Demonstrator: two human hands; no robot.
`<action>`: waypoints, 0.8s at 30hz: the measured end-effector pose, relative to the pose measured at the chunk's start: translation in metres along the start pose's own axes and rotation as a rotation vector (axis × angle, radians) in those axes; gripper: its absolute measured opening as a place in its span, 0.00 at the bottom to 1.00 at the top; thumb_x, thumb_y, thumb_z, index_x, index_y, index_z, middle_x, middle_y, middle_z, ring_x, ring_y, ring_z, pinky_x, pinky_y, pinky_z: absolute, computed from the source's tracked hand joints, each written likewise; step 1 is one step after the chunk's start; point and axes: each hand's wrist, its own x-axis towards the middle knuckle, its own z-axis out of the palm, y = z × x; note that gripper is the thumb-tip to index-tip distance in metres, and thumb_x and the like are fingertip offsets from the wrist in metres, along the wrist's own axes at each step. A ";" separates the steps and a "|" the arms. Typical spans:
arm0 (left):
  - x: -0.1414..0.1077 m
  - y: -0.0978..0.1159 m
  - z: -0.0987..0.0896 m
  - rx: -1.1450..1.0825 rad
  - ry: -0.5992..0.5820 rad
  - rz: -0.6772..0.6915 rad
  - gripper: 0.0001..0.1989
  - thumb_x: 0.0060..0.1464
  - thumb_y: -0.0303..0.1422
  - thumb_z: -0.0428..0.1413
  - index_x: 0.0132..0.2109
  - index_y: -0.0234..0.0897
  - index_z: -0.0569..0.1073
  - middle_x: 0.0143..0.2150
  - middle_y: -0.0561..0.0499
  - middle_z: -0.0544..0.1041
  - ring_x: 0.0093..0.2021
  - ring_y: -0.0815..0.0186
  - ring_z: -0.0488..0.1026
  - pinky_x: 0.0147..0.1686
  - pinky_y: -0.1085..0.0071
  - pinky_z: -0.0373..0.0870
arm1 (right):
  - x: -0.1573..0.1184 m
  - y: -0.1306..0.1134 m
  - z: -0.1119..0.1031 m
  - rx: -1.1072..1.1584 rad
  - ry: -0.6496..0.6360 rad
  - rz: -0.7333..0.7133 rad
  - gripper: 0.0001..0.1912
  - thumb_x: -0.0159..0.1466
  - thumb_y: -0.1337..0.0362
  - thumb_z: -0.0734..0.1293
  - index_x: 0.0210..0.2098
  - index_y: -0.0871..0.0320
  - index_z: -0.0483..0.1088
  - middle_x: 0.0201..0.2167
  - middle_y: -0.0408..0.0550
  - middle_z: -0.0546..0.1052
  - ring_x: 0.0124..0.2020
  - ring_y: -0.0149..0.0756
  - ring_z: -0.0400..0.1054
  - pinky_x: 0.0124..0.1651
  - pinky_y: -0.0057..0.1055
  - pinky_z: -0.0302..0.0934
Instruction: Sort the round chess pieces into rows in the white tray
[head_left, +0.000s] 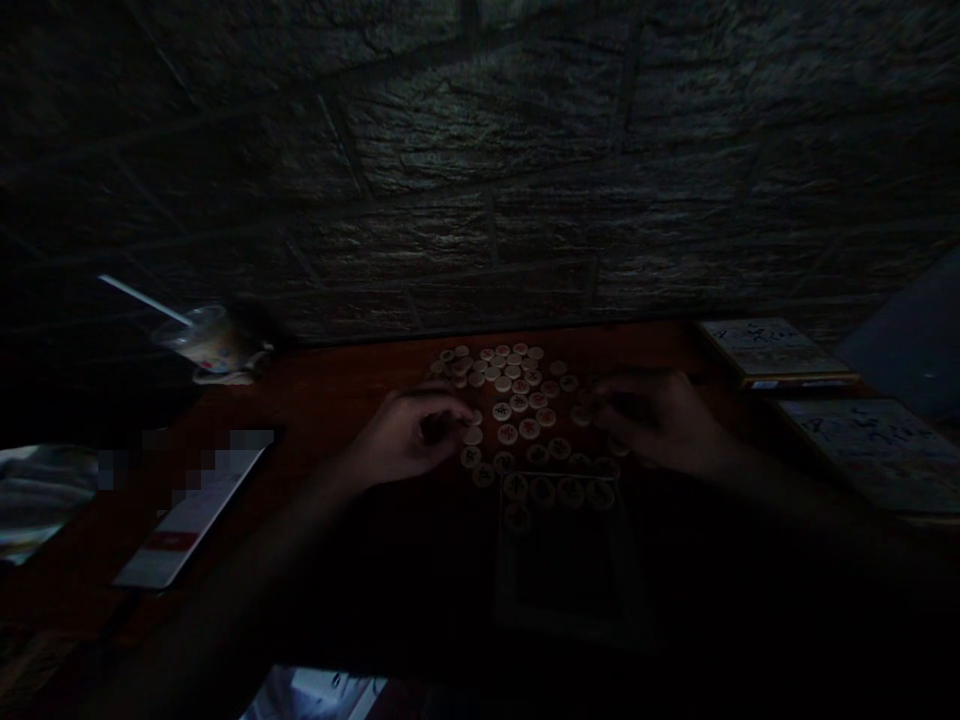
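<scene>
Many round xiangqi pieces (508, 434), marked with red or dark characters, lie spread on the dark wooden table. My left hand (409, 435) is at the left side of them, thumb and fingertips closed at the edge of a pale xiangqi piece (474, 417). On the right side, my right hand (664, 415) is curled with its fingertips together among pieces; shadow hides what they hold, if anything. Nearer to me is a shallow rectangular box (574, 625), its far end holding a row of pieces and one more piece (517, 517) below that row.
At the left stand a plastic drink cup (206, 340) with a straw and a lit phone (199, 510) lying flat. Two flat boxes (772, 347) (877, 450) with writing lie at the right. A rough block wall (480, 170) rises behind the table (322, 390). Light is very dim.
</scene>
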 end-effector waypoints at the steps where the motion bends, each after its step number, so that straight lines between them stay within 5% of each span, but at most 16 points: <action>1: 0.001 0.002 -0.001 -0.010 -0.045 0.043 0.11 0.57 0.25 0.58 0.47 0.38 0.79 0.42 0.48 0.80 0.41 0.66 0.77 0.39 0.71 0.72 | 0.000 0.000 0.000 -0.007 -0.009 0.004 0.12 0.65 0.60 0.64 0.30 0.58 0.77 0.28 0.48 0.80 0.25 0.33 0.73 0.27 0.28 0.62; 6: 0.002 0.012 -0.004 0.014 -0.182 0.129 0.16 0.56 0.23 0.56 0.49 0.38 0.80 0.48 0.46 0.78 0.47 0.62 0.76 0.46 0.66 0.73 | 0.000 0.001 0.001 -0.006 -0.009 0.038 0.10 0.66 0.60 0.66 0.32 0.57 0.77 0.29 0.47 0.81 0.26 0.34 0.74 0.27 0.28 0.63; 13: -0.003 0.007 -0.006 0.040 -0.222 0.109 0.22 0.55 0.19 0.54 0.53 0.43 0.78 0.51 0.49 0.76 0.51 0.62 0.75 0.50 0.65 0.73 | -0.002 -0.003 0.001 0.032 -0.009 0.045 0.11 0.65 0.62 0.64 0.33 0.58 0.78 0.24 0.46 0.78 0.18 0.29 0.68 0.23 0.27 0.58; 24: 0.000 0.007 0.001 0.107 -0.223 0.070 0.11 0.66 0.30 0.56 0.53 0.42 0.77 0.50 0.48 0.78 0.50 0.63 0.76 0.49 0.66 0.73 | 0.002 0.000 0.002 -0.006 0.040 -0.042 0.11 0.65 0.62 0.65 0.31 0.58 0.77 0.28 0.49 0.80 0.27 0.35 0.74 0.30 0.29 0.63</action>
